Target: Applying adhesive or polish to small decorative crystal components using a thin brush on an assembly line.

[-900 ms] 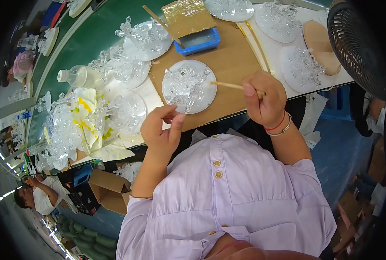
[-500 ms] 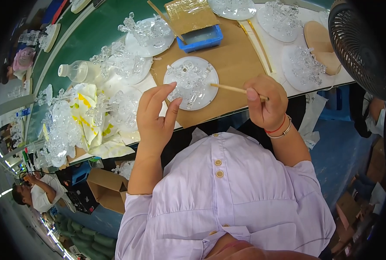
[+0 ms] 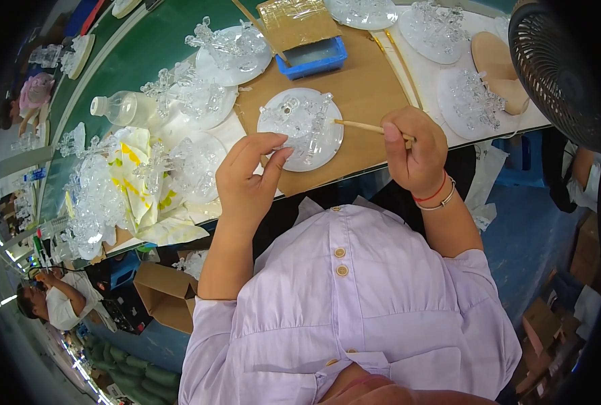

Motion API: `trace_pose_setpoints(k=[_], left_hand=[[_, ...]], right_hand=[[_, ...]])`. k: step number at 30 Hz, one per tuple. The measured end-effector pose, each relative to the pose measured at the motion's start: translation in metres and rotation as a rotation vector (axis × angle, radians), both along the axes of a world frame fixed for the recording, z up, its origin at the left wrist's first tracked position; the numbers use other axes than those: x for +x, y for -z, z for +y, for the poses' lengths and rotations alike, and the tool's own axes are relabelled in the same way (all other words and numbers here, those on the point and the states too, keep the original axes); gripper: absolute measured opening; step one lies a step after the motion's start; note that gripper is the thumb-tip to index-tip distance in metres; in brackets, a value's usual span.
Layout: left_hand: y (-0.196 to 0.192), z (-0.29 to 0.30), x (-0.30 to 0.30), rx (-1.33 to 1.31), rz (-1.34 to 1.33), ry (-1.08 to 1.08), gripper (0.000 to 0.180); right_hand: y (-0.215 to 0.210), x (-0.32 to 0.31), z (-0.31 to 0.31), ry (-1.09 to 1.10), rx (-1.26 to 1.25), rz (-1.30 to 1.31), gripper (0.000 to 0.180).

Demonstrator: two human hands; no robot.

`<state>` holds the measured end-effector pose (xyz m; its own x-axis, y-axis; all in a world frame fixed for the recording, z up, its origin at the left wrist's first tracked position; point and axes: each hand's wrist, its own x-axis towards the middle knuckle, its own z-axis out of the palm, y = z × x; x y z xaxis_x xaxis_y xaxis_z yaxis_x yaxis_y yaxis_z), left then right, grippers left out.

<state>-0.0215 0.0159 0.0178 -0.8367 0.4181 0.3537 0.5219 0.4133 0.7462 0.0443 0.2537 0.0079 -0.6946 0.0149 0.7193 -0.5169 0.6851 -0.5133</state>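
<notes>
A round white disc (image 3: 324,148) lies on the cardboard in front of me, carrying several clear plastic pieces (image 3: 300,121). My right hand (image 3: 416,152) grips a thin wooden stick (image 3: 361,125) between thumb and fingers. The stick points left, and its tip is at the disc's right edge. At the disc's lower left is my left hand (image 3: 250,175), thumb and forefinger brought together in a pinch. Whatever is between those fingertips is too small and clear to make out.
Beyond the disc stands a blue tray (image 3: 317,62) with a cardboard flap (image 3: 297,23) above it. More discs with clear parts (image 3: 236,57) surround the cardboard (image 3: 368,88). A plastic bottle (image 3: 121,110) lies left, by a patterned cloth (image 3: 142,182); a black fan (image 3: 557,74) stands right.
My left thumb and forefinger have closed toward each other. The disc has turned and shifted slightly right. The stick tip has moved a little right and stays near the disc's edge.
</notes>
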Motion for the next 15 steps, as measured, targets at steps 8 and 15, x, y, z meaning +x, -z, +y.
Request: trace_pose_setpoints(k=[8, 15], left_hand=[[0.003, 0.005, 0.009, 0.009, -0.023, 0.013, 0.017], [0.002, -0.001, 0.007, -0.059, 0.009, 0.058, 0.025]], right_hand=[[-0.003, 0.006, 0.002, -0.001, -0.055, -0.003, 0.004], [0.003, 0.007, 0.006, -0.016, -0.022, 0.0, 0.004]])
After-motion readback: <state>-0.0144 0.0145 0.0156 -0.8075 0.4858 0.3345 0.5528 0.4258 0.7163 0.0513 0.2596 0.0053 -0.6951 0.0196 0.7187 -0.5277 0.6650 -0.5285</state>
